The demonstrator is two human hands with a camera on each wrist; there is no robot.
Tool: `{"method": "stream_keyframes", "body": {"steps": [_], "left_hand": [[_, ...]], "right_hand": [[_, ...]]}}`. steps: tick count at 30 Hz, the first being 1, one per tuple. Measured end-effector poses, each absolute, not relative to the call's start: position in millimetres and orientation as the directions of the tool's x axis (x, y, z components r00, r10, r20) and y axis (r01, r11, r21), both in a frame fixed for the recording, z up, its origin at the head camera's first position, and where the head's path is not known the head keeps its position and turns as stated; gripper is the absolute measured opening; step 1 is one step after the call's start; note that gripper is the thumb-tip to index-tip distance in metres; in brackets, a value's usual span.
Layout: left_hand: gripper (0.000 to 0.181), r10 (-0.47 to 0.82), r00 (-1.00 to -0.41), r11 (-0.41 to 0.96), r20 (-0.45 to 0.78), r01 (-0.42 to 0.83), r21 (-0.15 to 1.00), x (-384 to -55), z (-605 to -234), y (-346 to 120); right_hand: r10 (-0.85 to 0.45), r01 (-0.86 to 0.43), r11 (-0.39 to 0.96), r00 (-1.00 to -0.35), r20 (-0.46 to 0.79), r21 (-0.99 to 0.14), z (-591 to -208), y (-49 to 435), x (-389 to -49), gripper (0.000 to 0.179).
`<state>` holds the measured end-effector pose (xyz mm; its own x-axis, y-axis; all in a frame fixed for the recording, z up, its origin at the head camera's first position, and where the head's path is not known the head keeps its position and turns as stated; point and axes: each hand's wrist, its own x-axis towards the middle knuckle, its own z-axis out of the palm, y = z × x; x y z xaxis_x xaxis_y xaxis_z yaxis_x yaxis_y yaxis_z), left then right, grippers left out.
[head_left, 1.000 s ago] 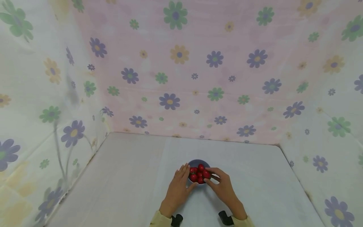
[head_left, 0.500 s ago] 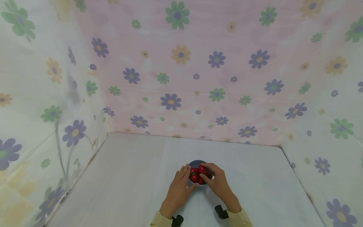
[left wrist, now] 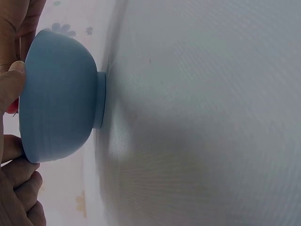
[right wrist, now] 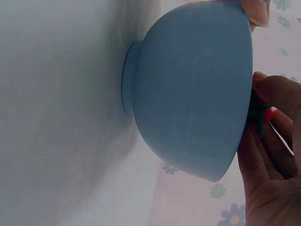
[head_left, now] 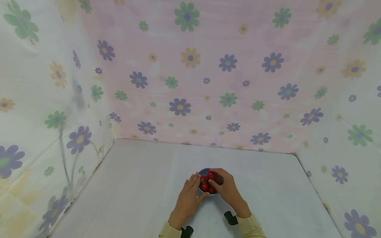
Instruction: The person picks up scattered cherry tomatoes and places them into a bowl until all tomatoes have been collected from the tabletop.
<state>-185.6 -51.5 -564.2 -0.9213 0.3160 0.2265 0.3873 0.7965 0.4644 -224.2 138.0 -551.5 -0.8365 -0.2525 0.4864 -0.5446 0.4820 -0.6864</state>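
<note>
A blue-grey bowl (head_left: 203, 172) stands on the white table, holding several small red tomatoes (head_left: 204, 187). My left hand (head_left: 187, 200) grips the bowl from the left, its fingers along the far left rim and its thumb (left wrist: 13, 82) at the near side. Over the bowl's right side, my right hand (head_left: 228, 188) pinches one tomato (head_left: 210, 175) between thumb and index finger. In the right wrist view, a green stem (right wrist: 257, 114) and a bit of red show at the rim between the fingers. The bowl's wall (right wrist: 193, 89) hides most of the tomatoes there.
White cloth covers the table (head_left: 134, 185). A pink flowered curtain (head_left: 202, 82) rises along the back edge, with pale flowered sheets at the left and right sides. Black wrist devices (head_left: 230, 218) sit at both cuffs.
My right hand has moved inward from the bowl's right rim, over the tomatoes, and now pinches one near the back. My left hand has stayed on the bowl.
</note>
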Motion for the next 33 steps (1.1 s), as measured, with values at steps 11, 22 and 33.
{"method": "stream_keyframes", "body": {"steps": [11, 22, 33], "left_hand": [[0.076, 0.314, -0.921, 0.802, 0.229, 0.386, 0.455, -187.0, -565.5, -50.5], [0.076, 0.307, -0.931, 0.769, 0.198, 0.366, 0.525, -185.9, -563.2, -51.3], [0.062, 0.18, -0.92, 0.86, 0.349, 0.319, 0.398, -191.6, -578.1, -89.6]], "right_hand": [[-0.249, -0.568, 0.46, -0.82, 0.515, -0.683, -548.9, 142.4, -218.9, 0.042], [-0.146, -0.434, 0.595, -0.886, 0.44, -0.677, -546.1, 162.5, -197.7, 0.04], [-0.114, -0.224, 0.863, -0.96, 0.257, -0.453, -574.1, 194.9, -185.0, 0.064]]}}
